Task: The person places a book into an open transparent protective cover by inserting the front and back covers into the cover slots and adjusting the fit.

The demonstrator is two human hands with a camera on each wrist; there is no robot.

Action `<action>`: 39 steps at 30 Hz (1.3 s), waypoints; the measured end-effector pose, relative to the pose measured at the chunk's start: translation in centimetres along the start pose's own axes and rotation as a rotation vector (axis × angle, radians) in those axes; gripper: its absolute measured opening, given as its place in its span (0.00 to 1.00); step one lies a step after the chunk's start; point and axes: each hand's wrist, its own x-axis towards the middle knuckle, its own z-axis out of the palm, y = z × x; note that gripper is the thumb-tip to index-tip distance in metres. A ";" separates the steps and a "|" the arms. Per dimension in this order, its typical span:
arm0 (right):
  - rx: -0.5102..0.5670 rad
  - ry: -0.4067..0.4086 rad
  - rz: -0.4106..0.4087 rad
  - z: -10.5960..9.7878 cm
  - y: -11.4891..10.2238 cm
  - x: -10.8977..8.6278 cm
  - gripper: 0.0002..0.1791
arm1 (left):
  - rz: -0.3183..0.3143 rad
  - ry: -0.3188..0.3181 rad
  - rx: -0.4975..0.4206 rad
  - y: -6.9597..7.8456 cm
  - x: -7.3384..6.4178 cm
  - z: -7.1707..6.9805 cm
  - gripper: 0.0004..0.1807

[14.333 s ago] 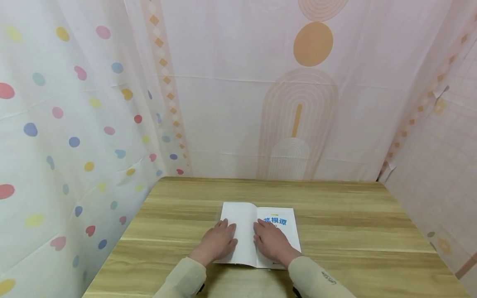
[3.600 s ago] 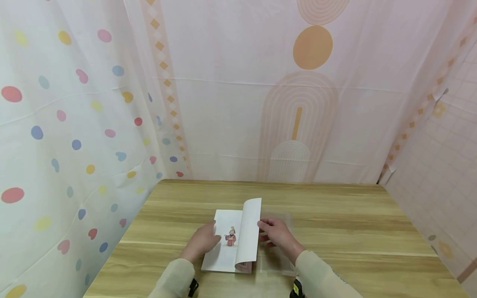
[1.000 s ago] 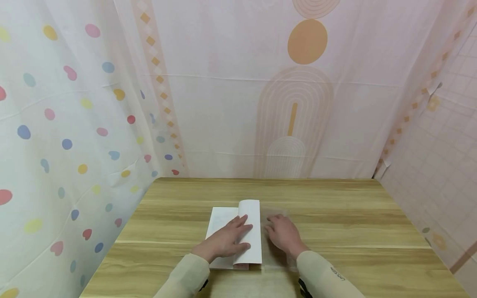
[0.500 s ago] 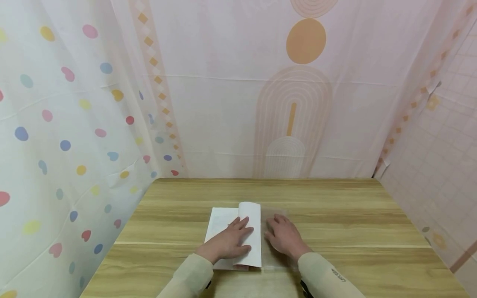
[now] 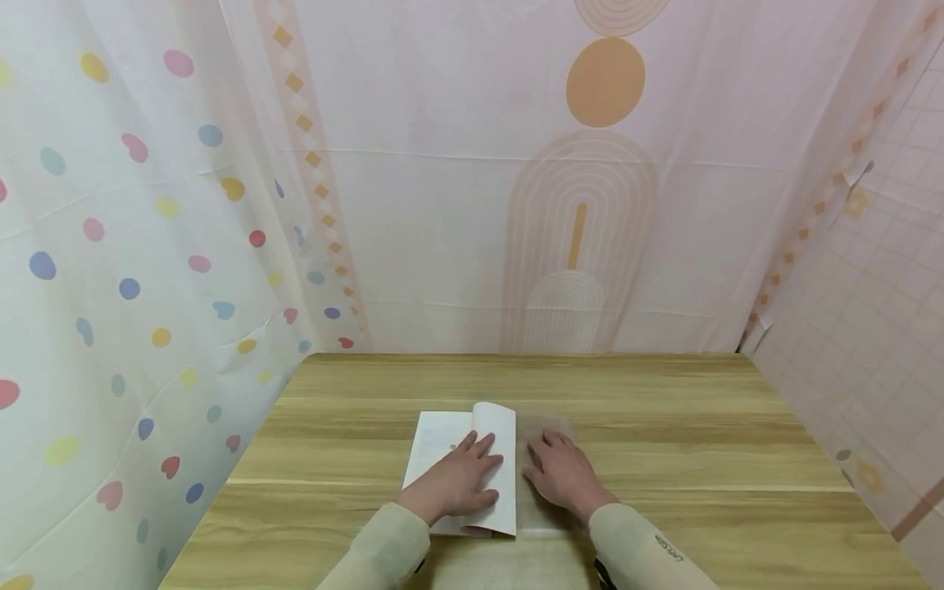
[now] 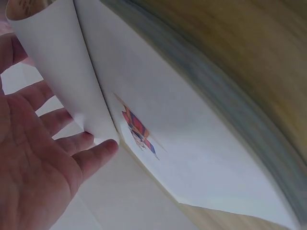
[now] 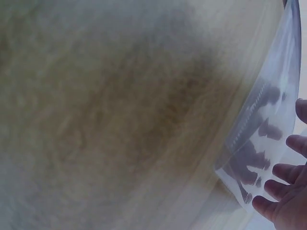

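Observation:
A white-paged book (image 5: 433, 434) lies open, with one leaf (image 5: 505, 492) bent over toward the right. My left hand (image 5: 457, 485) spreads its fingers on that leaf. From the left wrist view, my fingers (image 6: 98, 155) touch the curved leaf, and a small coloured figure (image 6: 137, 130) is printed on the page (image 6: 192, 143) beside it. To the book's right, a clear plastic sheet (image 5: 537, 523) extends over the table. My right hand (image 5: 564, 471) rests on it, fingers slightly bent. In the right wrist view, the fingertips (image 7: 265, 207) lie near the plastic's edge.
The wood-grain table (image 5: 664, 426) extends around the book on all sides. A patterned curtain (image 5: 442, 205) hangs behind its far edge, with a dotted curtain (image 5: 147, 205) at the left and a checked one (image 5: 870, 344) at the right.
Earlier both hands lay on the open book's title page; later my right hand held the leaf's edge. Now my left hand is on the leaf, shifting slightly right, and my right is on the plastic.

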 end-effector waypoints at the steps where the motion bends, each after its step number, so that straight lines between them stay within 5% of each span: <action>1: 0.003 0.001 0.000 0.0 0.0 0.0 0.26 | -0.003 0.000 0.007 0.1 0.0 0.0 0.31; 18: 0.004 0.022 -0.007 0.1 0.1 -0.2 0.23 | -0.064 -0.044 0.132 1.5 0.4 -0.2 0.30; 39: -0.004 0.005 0.007 0.2 0.2 -0.1 0.23 | -0.064 -0.052 0.194 1.9 0.9 0.4 0.31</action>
